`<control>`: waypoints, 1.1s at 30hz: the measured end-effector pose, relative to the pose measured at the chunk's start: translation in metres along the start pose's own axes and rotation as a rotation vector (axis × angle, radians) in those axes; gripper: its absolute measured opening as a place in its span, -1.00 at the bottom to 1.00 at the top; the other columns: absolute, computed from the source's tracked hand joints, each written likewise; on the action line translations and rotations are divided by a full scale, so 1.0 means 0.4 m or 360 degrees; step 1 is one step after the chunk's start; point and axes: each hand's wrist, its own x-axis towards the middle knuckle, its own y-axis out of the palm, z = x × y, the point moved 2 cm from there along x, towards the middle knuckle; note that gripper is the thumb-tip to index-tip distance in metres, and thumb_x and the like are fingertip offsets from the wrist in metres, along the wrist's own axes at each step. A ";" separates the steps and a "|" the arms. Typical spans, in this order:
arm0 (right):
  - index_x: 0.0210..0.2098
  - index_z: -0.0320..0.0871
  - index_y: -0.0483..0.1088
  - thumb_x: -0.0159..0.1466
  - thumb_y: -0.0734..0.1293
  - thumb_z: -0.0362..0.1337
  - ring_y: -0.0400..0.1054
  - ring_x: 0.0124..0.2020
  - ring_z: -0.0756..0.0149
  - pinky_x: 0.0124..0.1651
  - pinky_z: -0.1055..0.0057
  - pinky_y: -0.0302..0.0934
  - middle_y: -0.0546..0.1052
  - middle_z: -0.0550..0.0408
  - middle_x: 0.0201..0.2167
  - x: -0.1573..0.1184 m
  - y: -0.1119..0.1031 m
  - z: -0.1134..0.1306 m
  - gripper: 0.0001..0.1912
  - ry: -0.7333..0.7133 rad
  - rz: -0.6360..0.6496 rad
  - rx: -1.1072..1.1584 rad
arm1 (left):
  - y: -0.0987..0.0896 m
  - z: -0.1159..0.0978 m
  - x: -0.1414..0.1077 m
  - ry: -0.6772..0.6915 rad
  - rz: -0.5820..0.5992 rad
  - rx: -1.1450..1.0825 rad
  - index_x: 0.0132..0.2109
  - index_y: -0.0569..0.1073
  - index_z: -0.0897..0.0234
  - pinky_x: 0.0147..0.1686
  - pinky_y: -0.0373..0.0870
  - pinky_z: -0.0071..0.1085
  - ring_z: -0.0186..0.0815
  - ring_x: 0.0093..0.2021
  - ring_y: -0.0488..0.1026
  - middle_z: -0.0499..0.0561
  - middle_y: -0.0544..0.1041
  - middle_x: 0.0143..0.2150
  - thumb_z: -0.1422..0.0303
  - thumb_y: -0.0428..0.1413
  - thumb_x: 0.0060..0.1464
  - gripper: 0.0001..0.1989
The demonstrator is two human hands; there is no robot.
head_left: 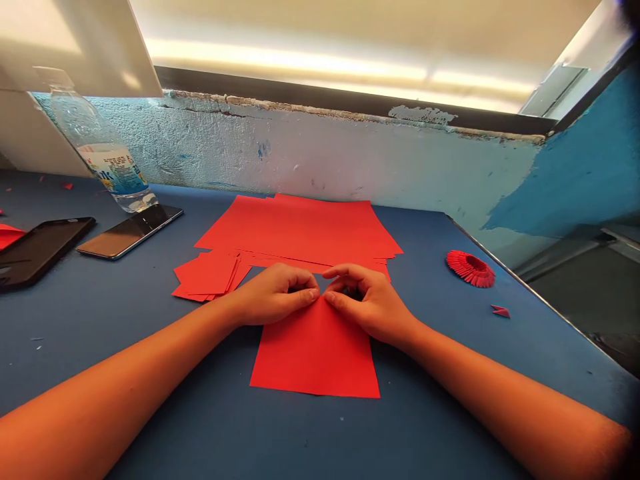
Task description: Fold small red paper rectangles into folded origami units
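Left forearm (120, 380) and right forearm (500, 393) reach across the blue desk (100, 347) to the left hand (273, 293) and right hand (367, 301). Their fingers (303, 298) pinch narrowly on the upper end of a red paper sheet (315, 350), which lies directly below them; a loose red paper stack (300, 230) lies just beyond the fingers.

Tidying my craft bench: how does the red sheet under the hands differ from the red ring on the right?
The red sheet is a flat rectangle; the red ring is a raised, ruffled circle of small folded pieces. The sheet is far bigger. The left hand and right hand pinch the sheet's upper end, while the ring sits untouched near the table's edge. Both are bright red, on the blue table.
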 end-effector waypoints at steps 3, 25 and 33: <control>-0.12 -0.10 0.32 0.17 0.29 -0.32 0.34 -0.36 0.35 -0.28 0.37 0.18 0.50 0.13 -0.40 -0.001 0.001 0.002 -0.74 -0.0008 0.0028 -0.0009 | 0.001 -0.003 0.000 0.0005 -0.0018 0.0009 -0.39 0.35 0.34 -0.50 0.09 -0.54 -0.47 -0.49 0.18 -0.12 0.29 -0.49 0.33 -0.06 0.14 -0.79; -0.34 -0.06 0.03 0.13 0.31 -0.30 0.23 -0.46 0.43 -0.38 0.46 0.12 0.39 0.22 -0.45 0.007 0.010 -0.008 -0.70 0.0017 0.0034 0.0422 | 0.012 -0.005 0.005 -0.0001 -0.0058 -0.0042 -0.42 0.37 0.36 -0.53 0.06 -0.54 -0.47 -0.52 0.13 -0.12 0.24 -0.54 0.29 -0.04 0.12 -0.75; -0.34 -0.06 0.02 0.14 0.31 -0.29 0.24 -0.46 0.43 -0.38 0.44 0.14 0.40 0.21 -0.45 0.006 0.008 -0.009 -0.70 0.0047 0.0029 0.0479 | 0.011 -0.003 0.004 -0.0087 -0.0004 -0.0190 -0.38 0.37 0.35 -0.50 0.13 -0.54 -0.44 -0.47 0.20 -0.08 0.31 -0.47 0.24 -0.05 0.13 -0.73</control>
